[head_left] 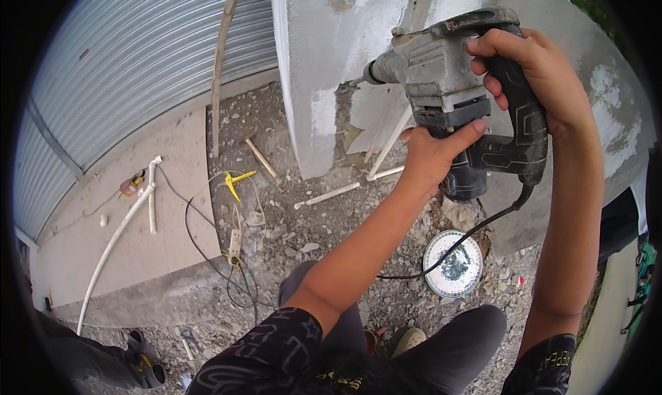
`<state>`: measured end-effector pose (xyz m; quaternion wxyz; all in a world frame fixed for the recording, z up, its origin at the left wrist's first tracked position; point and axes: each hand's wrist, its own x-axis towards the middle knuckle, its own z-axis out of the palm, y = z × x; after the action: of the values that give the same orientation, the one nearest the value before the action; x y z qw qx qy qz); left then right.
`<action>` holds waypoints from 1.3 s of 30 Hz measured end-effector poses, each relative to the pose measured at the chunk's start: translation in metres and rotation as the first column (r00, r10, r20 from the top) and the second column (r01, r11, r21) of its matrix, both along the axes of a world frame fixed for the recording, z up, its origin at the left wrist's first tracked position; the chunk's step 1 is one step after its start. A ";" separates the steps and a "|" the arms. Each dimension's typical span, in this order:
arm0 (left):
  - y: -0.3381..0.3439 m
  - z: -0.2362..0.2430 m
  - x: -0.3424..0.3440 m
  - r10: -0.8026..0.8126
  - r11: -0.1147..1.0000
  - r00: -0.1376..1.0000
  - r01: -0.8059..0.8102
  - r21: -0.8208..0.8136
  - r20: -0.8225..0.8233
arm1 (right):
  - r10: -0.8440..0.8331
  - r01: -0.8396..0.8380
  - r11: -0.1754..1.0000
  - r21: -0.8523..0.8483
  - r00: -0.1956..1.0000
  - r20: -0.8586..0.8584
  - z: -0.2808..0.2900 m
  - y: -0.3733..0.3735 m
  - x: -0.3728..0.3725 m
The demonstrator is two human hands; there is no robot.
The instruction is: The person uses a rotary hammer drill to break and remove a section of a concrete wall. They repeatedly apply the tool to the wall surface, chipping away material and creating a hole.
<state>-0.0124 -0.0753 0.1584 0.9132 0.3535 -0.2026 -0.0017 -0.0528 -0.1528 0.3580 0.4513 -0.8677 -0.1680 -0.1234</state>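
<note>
while the right hand wraps the rear handle of the power drill, its fingers curled through the loop, the left hand grips the lower body from the near side, thumb pressed along the casing and other fingers mostly hidden. whether the trigger is pressed cannot be told. the drill is held right of centre, its nose pointing left, with the bit at the upper end of a rough groove in the grey wall; exact contact is too small to confirm. for good work, the bit would best follow the line of the groove, advanced in short bites, with the left hand steadying the weight and the right hand guiding from behind. pressure should be firm but moderate, since a tip forced deep may jam and twist the tool. the black cord hangs from the handle and crosses the round white lid on the near side; it is best led clear of the legs. loose rubble covers the ground, so a firm stance matters.
</note>
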 end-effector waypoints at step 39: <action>-0.037 -0.019 0.077 0.085 0.948 0.996 -0.083 -0.308 -0.007 | 0.200 0.002 0.459 -0.889 0.974 0.105 0.015 0.035 0.094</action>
<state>0.0649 -0.1126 0.1393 0.9558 0.2149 -0.1881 0.0701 0.0414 -0.1173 0.3733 -0.0749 -0.9476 -0.3012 -0.0763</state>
